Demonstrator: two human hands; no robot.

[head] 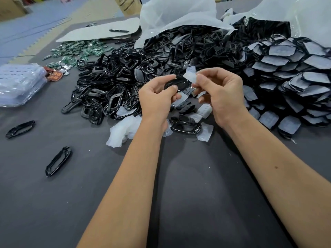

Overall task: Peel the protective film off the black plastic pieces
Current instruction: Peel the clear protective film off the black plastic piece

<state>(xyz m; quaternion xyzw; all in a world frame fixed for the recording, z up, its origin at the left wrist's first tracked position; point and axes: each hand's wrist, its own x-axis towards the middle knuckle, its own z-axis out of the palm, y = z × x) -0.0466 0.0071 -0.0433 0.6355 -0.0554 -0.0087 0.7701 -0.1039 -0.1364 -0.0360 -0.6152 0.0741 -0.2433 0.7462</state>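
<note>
the left hand [157, 97] grips a glossy black plastic piece [176, 84] above the middle of the grey table [197, 194], thumb curled over its near side and fingers wrapped behind it. the right hand [222, 93] pinches a strip of whitish protective film [190, 76] between thumb and forefinger; the film stands up from the right end of the piece, partly lifted, and whether its lower edge is attached there cannot be told. the other fingers of the right hand are curled in loosely.

below the hands, toward the table's near middle, lie crumpled peeled films [121, 129] in a small white heap, with a black oval frame [186, 127] and a few small keypad parts [185, 105] just beside them. behind the hands, a large pile of black frames [125, 72] spreads across the table's far middle, spilling from an opened white bag [175, 13]. along the right edge sits a stack of film-covered black pieces [290, 68], their pale films facing up. toward the far left corner are green circuit boards [80, 49] and a grey board [100, 31] with a pen on it. at the left edge rests a stack of clear plastic trays [19, 83]. two loose black frames [58, 161] lie apart from the piles near the left edge, one farther than the other.
</note>
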